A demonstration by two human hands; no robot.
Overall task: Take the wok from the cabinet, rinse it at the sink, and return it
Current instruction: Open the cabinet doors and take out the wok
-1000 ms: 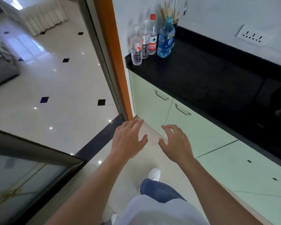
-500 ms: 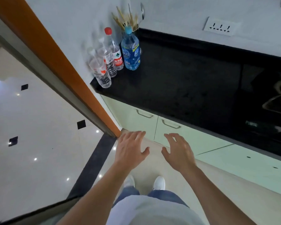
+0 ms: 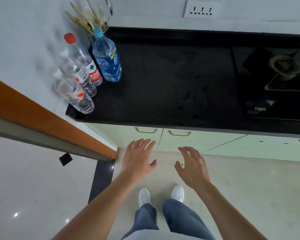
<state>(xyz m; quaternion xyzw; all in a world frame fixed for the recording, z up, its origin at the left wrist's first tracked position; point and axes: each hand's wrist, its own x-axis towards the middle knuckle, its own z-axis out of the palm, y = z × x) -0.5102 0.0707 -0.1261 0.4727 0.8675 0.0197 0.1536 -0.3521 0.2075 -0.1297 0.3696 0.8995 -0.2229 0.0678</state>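
Observation:
Pale green cabinet doors run under a black counter (image 3: 171, 87). The left door (image 3: 128, 137) and the right door (image 3: 194, 141) are both shut, each with a metal handle at its top edge. My left hand (image 3: 139, 158) hovers open, fingers spread, just below the left door. My right hand (image 3: 192, 165) hovers open a little below the right door's handle (image 3: 179, 133). Neither hand touches anything. No wok and no sink are in view.
Several plastic water bottles (image 3: 87, 70) and a chopstick holder (image 3: 93, 23) stand at the counter's left end. A gas stove (image 3: 280, 80) is set in at the right. An orange door frame (image 3: 50, 122) bounds the left. My white shoes stand on the tiled floor.
My view has swung from the doorway and hall round to face the counter squarely and look down. Both hands stay open and have come closer to the two cabinet doors.

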